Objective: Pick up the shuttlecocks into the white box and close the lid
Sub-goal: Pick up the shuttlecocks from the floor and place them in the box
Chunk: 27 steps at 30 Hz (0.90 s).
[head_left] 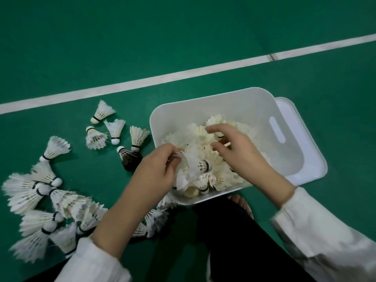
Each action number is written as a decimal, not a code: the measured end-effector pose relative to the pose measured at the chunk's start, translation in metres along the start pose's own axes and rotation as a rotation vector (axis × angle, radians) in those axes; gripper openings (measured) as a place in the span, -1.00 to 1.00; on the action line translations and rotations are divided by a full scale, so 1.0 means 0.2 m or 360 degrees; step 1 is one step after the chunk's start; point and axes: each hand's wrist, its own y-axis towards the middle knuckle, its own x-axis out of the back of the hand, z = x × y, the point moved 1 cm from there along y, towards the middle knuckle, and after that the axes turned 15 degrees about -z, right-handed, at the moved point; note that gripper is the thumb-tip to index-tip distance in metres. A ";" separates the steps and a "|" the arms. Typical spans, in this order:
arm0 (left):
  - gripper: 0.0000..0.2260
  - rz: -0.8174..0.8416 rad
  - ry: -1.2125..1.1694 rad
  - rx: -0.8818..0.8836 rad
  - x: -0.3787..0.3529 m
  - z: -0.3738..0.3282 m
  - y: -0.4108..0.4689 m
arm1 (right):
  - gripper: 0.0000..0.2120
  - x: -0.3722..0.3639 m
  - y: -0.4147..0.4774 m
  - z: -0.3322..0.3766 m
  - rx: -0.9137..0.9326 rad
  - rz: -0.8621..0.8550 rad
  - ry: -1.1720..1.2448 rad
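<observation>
The left hand (156, 169) pinches a white feathered shuttlecock (195, 167) lying sideways, cork end toward the open, empty right hand (238, 151), both just over the full white plastic box (162, 119).

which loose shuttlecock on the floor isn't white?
The dark shuttlecock, lying on the green floor just left of the white box, near the left hand. Its feathers are black; all the others on the floor are white.
</observation>
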 end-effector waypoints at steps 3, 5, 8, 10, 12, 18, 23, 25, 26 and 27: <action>-0.98 0.0107 -0.0060 -0.0129 -0.02 -0.05 -0.03 | -0.49 -0.03 -0.01 0.02 0.0227 0.0231 0.0019; -0.97 0.0135 -0.0092 -0.0147 -0.05 -0.07 -0.06 | -0.48 -0.07 -0.01 0.00 0.0319 0.0419 -0.0112; -0.91 0.0112 -0.0109 -0.0131 -0.08 -0.08 -0.11 | -0.67 -0.10 -0.02 -0.05 0.0179 0.0409 -0.0121; -0.95 0.0110 -0.0128 -0.0151 -0.10 -0.08 -0.12 | -0.86 -0.08 -0.03 -0.05 0.0078 0.0232 -0.0018; -0.97 0.0096 -0.0150 -0.0172 -0.11 -0.09 -0.11 | -0.96 -0.03 -0.01 -0.07 0.0025 -0.0013 -0.0023; -0.95 -0.0067 -0.0001 0.0054 -0.05 -0.06 -0.03 | -0.97 0.16 0.19 -0.26 -0.0429 -0.0513 -0.0044; -0.90 -0.0072 0.0041 0.0127 -0.03 -0.04 -0.05 | -0.90 -0.04 0.28 -0.49 -0.0528 -0.0269 -0.0594; -0.90 -0.0072 0.0053 0.0130 -0.03 -0.04 -0.06 | -0.84 -0.10 0.26 -0.55 -0.0507 -0.0135 -0.0842; -0.90 -0.0073 0.0058 0.0128 -0.03 -0.04 -0.06 | -0.82 -0.11 0.25 -0.57 -0.0509 -0.0107 -0.0915; -0.89 -0.0073 0.0061 0.0128 -0.03 -0.04 -0.06 | -0.81 -0.09 0.25 -0.57 -0.0509 -0.0102 -0.0959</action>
